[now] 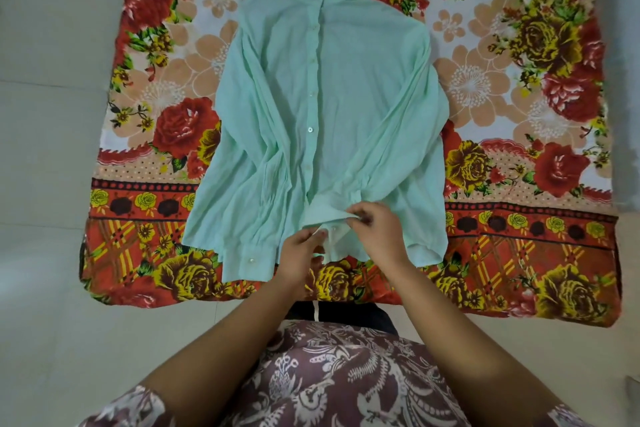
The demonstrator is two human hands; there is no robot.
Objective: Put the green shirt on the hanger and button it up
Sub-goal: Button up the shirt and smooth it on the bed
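Observation:
The pale green shirt (pixel 346 97) lies flat on a floral cloth, collar away from me, front up, with its row of white buttons closed down the placket. Both sleeves are laid along its sides, cuffs near the hem. My left hand (pixel 301 253) pinches the left edge of the placket at the hem. My right hand (pixel 375 229) grips the folded-back right front edge just above it. A small white button shows between the two hands. No hanger can be seen; the collar area hides whatever is inside the shirt.
The floral red, orange and yellow cloth (pixel 519 114) covers the surface under the shirt. Pale floor (pixel 52 114) surrounds it on the left and near side. My patterned maroon clothing (pixel 329 374) fills the bottom of the view.

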